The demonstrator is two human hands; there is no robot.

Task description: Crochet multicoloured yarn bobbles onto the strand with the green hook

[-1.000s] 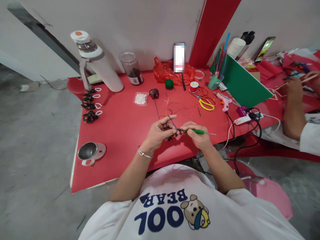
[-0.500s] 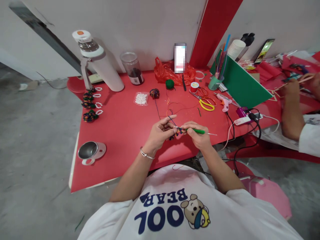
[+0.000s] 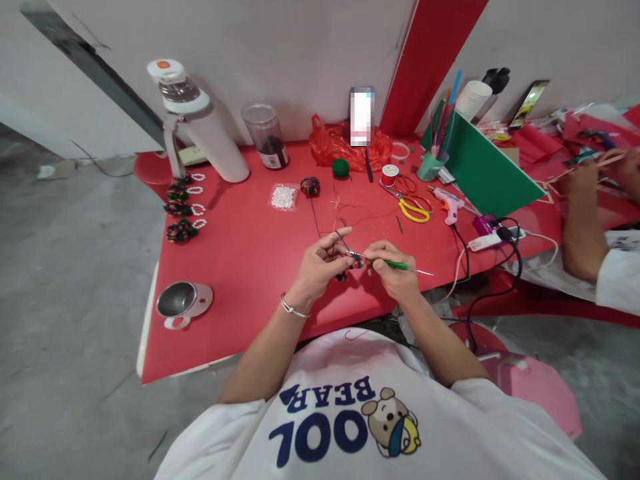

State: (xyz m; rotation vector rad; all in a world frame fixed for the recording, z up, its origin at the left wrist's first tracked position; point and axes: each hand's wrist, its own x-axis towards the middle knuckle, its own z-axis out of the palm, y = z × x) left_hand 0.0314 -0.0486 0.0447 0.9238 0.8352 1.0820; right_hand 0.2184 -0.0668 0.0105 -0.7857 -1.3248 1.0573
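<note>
Over the red table, my left hand point(image 3: 320, 265) pinches a small multicoloured crochet piece point(image 3: 357, 261), with a strand of yarn running over its raised index finger. My right hand point(image 3: 397, 272) is closed on a green-handled crochet hook point(image 3: 396, 265), whose tip reaches into the piece and whose thin back end points right. The strand leads toward a multicoloured ball of yarn point(image 3: 310, 187). Beyond my hands lie a green ball of yarn point(image 3: 341, 168) and a bag of white beads point(image 3: 283, 197). Part of the crochet piece is hidden by my fingers.
Yellow-handled scissors point(image 3: 414, 211), a red thread spool point(image 3: 389, 175) and a pink glue gun point(image 3: 451, 208) lie to the right. A mug point(image 3: 200, 301) and a tall bottle point(image 3: 213, 137) stand left. Another person's arm point(image 3: 583, 220) is at far right.
The hook and my right hand have shifted slightly, and the crochet piece is turned a little between my fingers. My left hand keeps its hold.
</note>
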